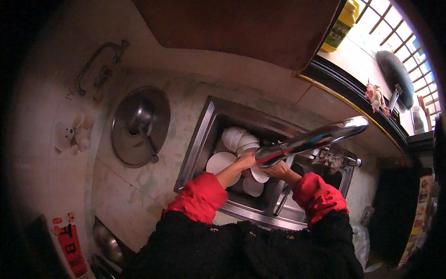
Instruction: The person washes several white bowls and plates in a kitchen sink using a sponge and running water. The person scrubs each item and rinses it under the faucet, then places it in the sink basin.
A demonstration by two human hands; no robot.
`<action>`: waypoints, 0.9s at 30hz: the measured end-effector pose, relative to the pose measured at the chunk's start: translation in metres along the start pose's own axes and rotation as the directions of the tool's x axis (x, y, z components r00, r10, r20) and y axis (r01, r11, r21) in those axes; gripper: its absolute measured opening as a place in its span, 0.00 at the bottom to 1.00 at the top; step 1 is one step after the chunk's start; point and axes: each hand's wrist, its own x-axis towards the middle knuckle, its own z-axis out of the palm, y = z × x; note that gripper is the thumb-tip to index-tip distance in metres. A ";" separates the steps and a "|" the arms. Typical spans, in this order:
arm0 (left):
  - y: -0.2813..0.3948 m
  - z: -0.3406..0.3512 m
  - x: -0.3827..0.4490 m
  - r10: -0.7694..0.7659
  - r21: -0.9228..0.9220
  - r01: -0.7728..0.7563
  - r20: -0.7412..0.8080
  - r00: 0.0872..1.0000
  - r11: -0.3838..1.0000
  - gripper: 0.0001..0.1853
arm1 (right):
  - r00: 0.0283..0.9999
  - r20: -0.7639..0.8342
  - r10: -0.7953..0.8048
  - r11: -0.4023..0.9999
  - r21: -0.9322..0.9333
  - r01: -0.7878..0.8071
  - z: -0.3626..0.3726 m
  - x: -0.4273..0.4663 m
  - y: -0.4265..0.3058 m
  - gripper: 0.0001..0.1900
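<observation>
Both of my hands meet under the chrome faucet spout, over the left basin of a steel double sink. My left hand and my right hand are at a white bowl between them; the spout hides part of the fingers and of their grip. White bowls lean in a row behind my hands. A white plate lies left of my left hand, partly under the forearm, and a smaller white dish rests nearer me on the basin floor.
Left of the sink, a round metal lid or pan holds a metal ladle-like utensil. A dark-handled utensil lies at the right basin. On the window ledge stand a yellow bottle and a dark wok-like pan. A brown panel overhangs the wall side.
</observation>
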 end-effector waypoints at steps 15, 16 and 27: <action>0.075 -0.005 -0.019 0.417 -0.027 -0.496 0.582 0.698 0.868 0.30 | 0.673 0.266 0.690 -0.266 0.958 -0.106 -0.054 -0.018 0.016 0.15; 0.074 -0.008 -0.026 0.413 0.034 -0.536 0.596 0.689 0.844 0.31 | 0.651 0.289 0.702 -0.359 0.933 -0.027 -0.057 -0.019 0.019 0.15; -0.050 0.024 -0.021 -0.279 -0.719 0.084 -0.156 0.947 0.689 0.09 | 0.616 -0.159 0.771 0.482 0.779 -0.402 -0.036 0.039 -0.068 0.16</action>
